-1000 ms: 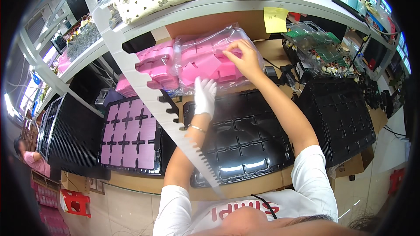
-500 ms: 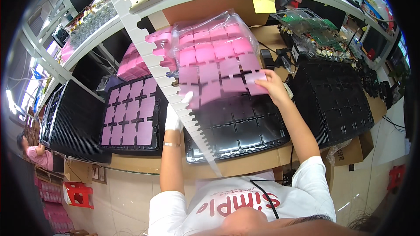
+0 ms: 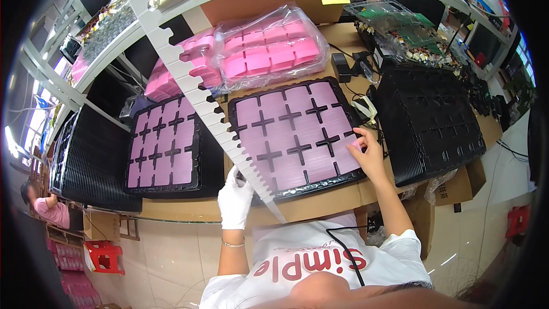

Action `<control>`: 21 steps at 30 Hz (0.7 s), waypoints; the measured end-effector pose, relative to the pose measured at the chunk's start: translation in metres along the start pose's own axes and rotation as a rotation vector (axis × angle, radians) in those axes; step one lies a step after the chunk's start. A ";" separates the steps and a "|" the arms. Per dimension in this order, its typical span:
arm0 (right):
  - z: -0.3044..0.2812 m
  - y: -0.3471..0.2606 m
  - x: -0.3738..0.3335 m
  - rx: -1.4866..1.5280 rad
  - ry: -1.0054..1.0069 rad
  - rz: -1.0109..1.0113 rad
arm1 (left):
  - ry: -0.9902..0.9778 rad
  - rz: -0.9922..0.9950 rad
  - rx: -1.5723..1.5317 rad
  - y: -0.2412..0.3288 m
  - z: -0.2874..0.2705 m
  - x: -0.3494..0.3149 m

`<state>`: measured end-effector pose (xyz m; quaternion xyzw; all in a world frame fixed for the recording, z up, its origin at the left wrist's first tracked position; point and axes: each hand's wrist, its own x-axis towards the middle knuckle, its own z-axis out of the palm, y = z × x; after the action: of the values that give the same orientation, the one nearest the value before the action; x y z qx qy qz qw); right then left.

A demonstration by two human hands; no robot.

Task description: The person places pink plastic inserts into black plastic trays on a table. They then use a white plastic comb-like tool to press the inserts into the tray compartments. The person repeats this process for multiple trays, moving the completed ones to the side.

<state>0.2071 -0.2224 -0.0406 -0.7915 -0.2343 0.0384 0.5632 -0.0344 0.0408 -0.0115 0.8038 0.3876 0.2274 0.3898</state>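
A pink sheet (image 3: 280,131) with cross-shaped cut-outs lies in the black plastic tray (image 3: 294,193) in front of me, black crosses showing through it. At the sheet's right edge, my right hand (image 3: 369,153) is closed, pinching a lifted bit of it between thumb and fingers. My left hand (image 3: 235,199), in a white glove, is by the tray's left front corner. Its fingers curl around the dark edge there, partly hidden by a white toothed strip (image 3: 211,117) that crosses the view diagonally.
Left stands another black tray with a pink sheet (image 3: 163,143), beside a tall stack of black trays (image 3: 94,157). More black trays (image 3: 432,123) are stacked right. Behind are bagged pink pieces (image 3: 271,51), a black adapter (image 3: 341,67) and circuit boards (image 3: 409,31).
The pink sheet, held raised over the tray before, now lies in it. My right hand has come down with its edge; my left hand has moved nearer to me.
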 end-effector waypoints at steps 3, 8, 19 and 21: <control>-0.001 -0.005 -0.002 -0.077 -0.010 -0.022 | -0.060 -0.045 0.209 0.024 -0.012 -0.004; -0.001 -0.034 0.005 -0.809 0.401 -0.301 | 0.268 0.264 0.571 0.021 -0.013 0.018; 0.059 0.004 0.151 -0.962 -0.244 -0.400 | -0.062 0.564 0.841 0.023 0.065 0.165; 0.054 0.001 0.157 -1.161 -0.195 -0.282 | -0.058 0.501 0.966 0.033 0.063 0.167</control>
<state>0.3287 -0.1105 -0.0297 -0.9236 -0.3702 -0.0987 0.0147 0.1222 0.1334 -0.0118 0.9651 0.2338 0.0872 -0.0792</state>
